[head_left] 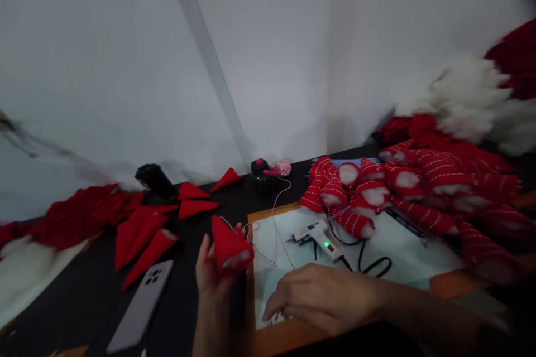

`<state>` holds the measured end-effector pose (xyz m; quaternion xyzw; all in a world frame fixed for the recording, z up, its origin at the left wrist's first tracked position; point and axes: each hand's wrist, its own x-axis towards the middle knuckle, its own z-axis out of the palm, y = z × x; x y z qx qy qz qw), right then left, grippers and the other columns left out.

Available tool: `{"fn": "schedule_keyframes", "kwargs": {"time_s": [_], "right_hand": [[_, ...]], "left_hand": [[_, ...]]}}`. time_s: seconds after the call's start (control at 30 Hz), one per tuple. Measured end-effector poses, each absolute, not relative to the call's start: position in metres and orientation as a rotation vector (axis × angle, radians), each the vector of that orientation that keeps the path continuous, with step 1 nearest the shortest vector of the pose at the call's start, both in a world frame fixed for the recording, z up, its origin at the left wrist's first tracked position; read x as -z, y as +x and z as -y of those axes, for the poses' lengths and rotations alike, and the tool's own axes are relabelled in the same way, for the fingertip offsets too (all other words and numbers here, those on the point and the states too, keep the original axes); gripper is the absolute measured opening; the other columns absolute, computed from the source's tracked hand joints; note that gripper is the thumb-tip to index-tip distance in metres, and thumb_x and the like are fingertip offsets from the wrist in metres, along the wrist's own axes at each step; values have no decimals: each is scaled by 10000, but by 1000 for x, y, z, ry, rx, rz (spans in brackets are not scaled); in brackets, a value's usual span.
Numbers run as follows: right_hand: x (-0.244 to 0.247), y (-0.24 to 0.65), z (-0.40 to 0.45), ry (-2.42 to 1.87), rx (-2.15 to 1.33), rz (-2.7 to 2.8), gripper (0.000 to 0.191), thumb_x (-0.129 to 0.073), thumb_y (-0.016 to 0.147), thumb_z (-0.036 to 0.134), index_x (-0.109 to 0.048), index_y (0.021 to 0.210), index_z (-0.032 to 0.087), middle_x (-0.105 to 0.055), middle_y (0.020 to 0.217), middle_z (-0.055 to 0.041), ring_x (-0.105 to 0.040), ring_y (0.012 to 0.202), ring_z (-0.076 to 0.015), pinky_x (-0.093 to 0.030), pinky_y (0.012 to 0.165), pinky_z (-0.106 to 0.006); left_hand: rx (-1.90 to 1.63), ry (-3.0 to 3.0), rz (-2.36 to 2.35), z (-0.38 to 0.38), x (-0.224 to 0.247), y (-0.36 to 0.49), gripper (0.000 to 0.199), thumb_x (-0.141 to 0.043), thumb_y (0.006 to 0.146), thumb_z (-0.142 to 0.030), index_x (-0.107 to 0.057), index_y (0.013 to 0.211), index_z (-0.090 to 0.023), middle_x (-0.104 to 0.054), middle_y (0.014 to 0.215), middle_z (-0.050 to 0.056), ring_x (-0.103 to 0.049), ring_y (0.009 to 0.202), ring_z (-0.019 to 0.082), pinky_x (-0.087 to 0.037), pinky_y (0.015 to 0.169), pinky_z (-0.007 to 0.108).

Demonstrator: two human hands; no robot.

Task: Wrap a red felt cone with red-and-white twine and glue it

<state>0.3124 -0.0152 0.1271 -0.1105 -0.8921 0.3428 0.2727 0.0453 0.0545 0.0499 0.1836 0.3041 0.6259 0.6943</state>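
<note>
My left hand [206, 268] is closed around a red felt cone [230, 248], its tip up and white stuffing showing at its open base. A red-and-white twine [274, 217] runs from a small ball [283, 168] down to the pale board [268, 284], and some of it passes behind the cone. Over the board's near edge, my right hand [318, 295] has its fingers bent down and together; small white bits show under the fingertips, too blurred to name. Beyond that hand lies a white glue gun [318, 237] with a green light and a black cord.
Several red cones [142, 237] lie at left by a phone [142, 304] and a black object [156, 179]. Red fabric [84, 215] is piled farther left. Several white-stitched, stuffed red pieces [444, 170] are heaped right, with white stuffing [469, 97] behind. A wall [268, 56] bounds the back.
</note>
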Motion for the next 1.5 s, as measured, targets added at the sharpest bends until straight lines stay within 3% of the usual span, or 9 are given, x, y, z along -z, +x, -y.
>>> {"fn": "schedule_keyframes", "kwargs": {"time_s": [0.1,0.2,0.3,0.43,0.63,1.0,1.3,1.5], "right_hand": [[-157,337,4,-332,-791,2330,327,-388,987,125,-593,1226,214,-702,1091,-44,-637,1045,-123,-495,933,-234],[-171,358,-21,-403,-561,2180,187,-535,952,164,-662,1089,162,-719,991,-66,-651,941,-139,-514,858,-265],[-175,371,-45,-519,-462,2167,143,-556,944,187,-683,1001,155,-711,926,-59,-653,860,-133,-507,771,-256],[-182,377,-62,-609,-387,2245,110,-564,935,201,-669,950,168,-702,909,-42,-640,828,-129,-483,743,-254],[-190,374,-74,-693,-248,2326,101,-542,947,227,-635,949,186,-665,933,-30,-604,836,-134,-439,730,-258],[-191,369,-86,-714,-168,2398,86,-523,956,215,-607,953,196,-622,927,-25,-568,819,-136,-411,712,-253],[-191,368,-93,-747,-186,2405,87,-526,959,225,-607,951,195,-612,928,-18,-562,803,-122,-404,696,-246],[-186,367,-94,-726,-209,2403,76,-536,952,218,-608,951,192,-615,922,-13,-559,777,-117,-409,689,-243]], "left_hand": [[-1304,527,-821,-59,-58,72,458,-647,825,-329,-554,1240,-160,-713,1065,135,-723,871,251,-599,748,355],[-1260,822,-963,-59,-67,102,529,-766,714,-341,-560,1180,-198,-708,988,72,-721,793,243,-584,671,329],[-1257,1179,-1069,-55,-72,124,564,-798,677,-375,-571,1159,-189,-692,1017,71,-695,912,246,-554,775,316],[-1250,1580,-1148,-46,-70,136,533,-739,751,-364,-568,1217,-170,-654,1166,108,-634,1072,258,-496,940,361],[-1193,1938,-1203,-29,-75,144,502,-673,816,-292,-533,1291,-214,-618,1256,107,-605,1140,269,-473,993,398],[-1143,1811,-1229,-11,-81,150,563,-690,807,-271,-462,1321,-258,-640,1213,96,-619,1118,273,-483,952,383],[-1229,1924,-1091,-1,-87,153,539,-664,812,-181,-543,1332,-259,-601,1327,84,-561,1223,278,-399,1076,398],[-1188,2090,-1054,2,-92,154,559,-604,849,-149,-513,1376,-308,-614,1307,60,-592,1157,254,-461,992,362]]}}
